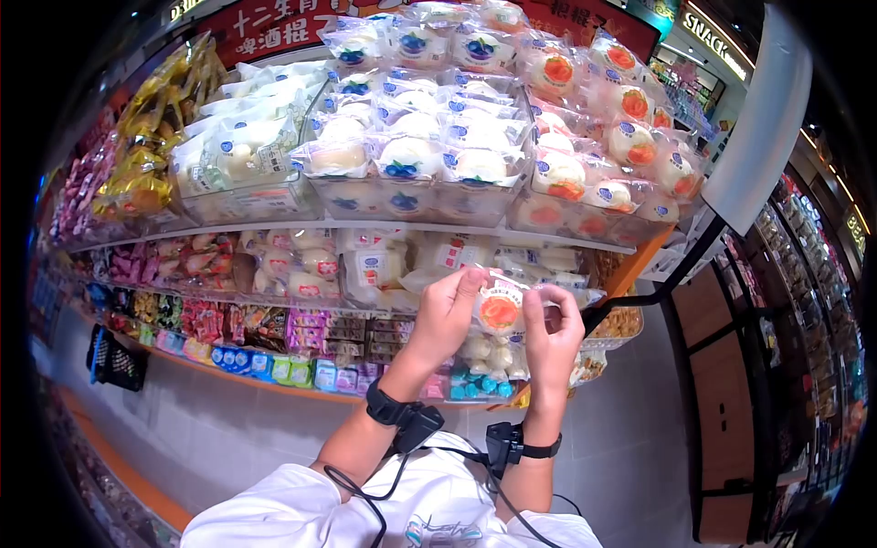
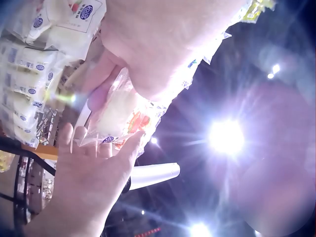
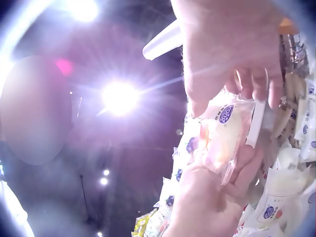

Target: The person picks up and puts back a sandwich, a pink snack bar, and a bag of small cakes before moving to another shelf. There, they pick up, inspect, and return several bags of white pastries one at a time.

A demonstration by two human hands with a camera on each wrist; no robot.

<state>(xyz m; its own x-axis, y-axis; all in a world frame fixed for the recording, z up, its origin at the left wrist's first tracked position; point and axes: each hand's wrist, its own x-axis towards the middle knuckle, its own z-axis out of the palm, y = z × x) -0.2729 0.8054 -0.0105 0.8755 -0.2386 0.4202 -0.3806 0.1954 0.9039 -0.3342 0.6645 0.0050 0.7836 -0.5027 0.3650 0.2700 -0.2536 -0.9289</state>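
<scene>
A clear-wrapped round cake point(image 1: 500, 310) with an orange fruit print is held up in front of the shelves, between both hands. My left hand point(image 1: 445, 317) pinches one side of the wrapper, thumb uppermost. On the opposite side, my right hand point(image 1: 554, 340) grips the wrapper between thumb and fingers. In the left wrist view the pale cake point(image 2: 118, 116) shows through the plastic, with the right hand point(image 2: 94, 180) below it. From the right wrist, a blue oval logo is visible on the packet point(image 3: 222, 133), whose lower end meets the left hand point(image 3: 210, 197).
Clear bins hold blueberry-print packets point(image 1: 406, 160) and more orange-print packets point(image 1: 630, 142) on the top shelf. Lower shelves carry bagged snacks point(image 1: 375, 265). A silver post point(image 1: 763, 119) with a black bar point(image 1: 667, 283) stands right. A black basket point(image 1: 119, 358) is at lower left.
</scene>
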